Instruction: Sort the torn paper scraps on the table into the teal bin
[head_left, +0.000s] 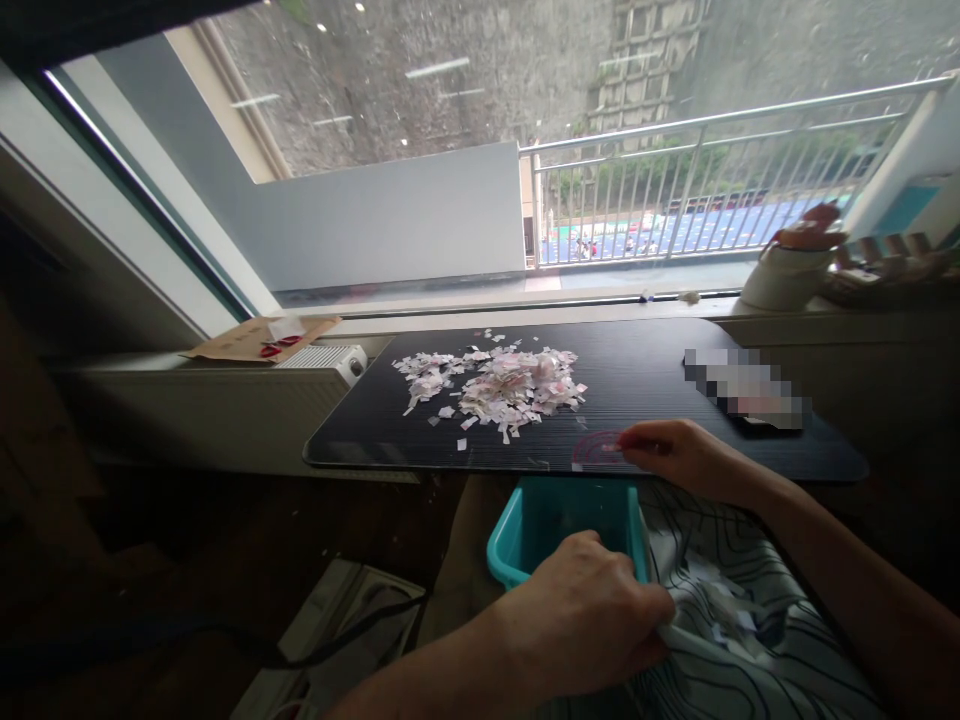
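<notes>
Left hand [592, 610] grips the bin [570, 512]; right hand [671, 458], at its two o'clock, seems to pinch a scrap [610, 448]. Paper bits [517, 388] heap at eleven o'clock on the table [367, 430]: much looks left, little done.

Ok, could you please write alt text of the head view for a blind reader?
A heap of pale paper scraps lies on a black wood-grain table before a large glass window. A person's right hand is at the table's near edge; the left hand curls over a turquoise plastic bin.
</notes>
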